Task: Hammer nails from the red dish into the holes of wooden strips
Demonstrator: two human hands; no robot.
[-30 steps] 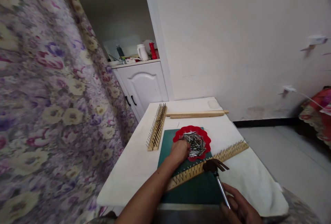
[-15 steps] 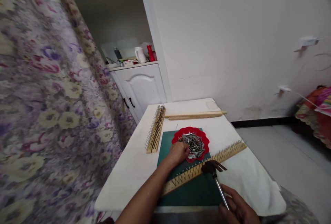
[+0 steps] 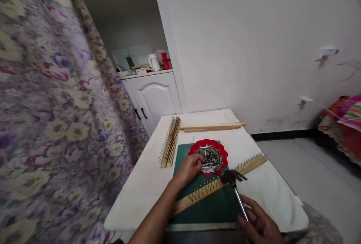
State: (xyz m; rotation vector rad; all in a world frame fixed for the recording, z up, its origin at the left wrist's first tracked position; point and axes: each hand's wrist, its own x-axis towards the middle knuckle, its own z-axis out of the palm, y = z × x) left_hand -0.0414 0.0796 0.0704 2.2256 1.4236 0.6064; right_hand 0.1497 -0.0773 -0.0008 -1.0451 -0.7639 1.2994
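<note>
The left hand [image 3: 190,169] is at 8 o'clock on the red dish [image 3: 225,156], fingers curled at the heaped nails [image 3: 210,158]; whether its grip has one cannot be told. The right hand [image 3: 258,222], at 5 o'clock from the dish, has its grip clamped around the handle of a hammer [image 3: 236,191]. The hammer's head overlaps a nail-studded strip [image 3: 211,187]; contact is unclear. That strip runs from 8 to 2 o'clock across the green mat [image 3: 211,212]. Two bare sticks [image 3: 214,126] lie at the table's [image 3: 141,197] 12 o'clock, spiked boards [image 3: 170,142] at 10.
</note>
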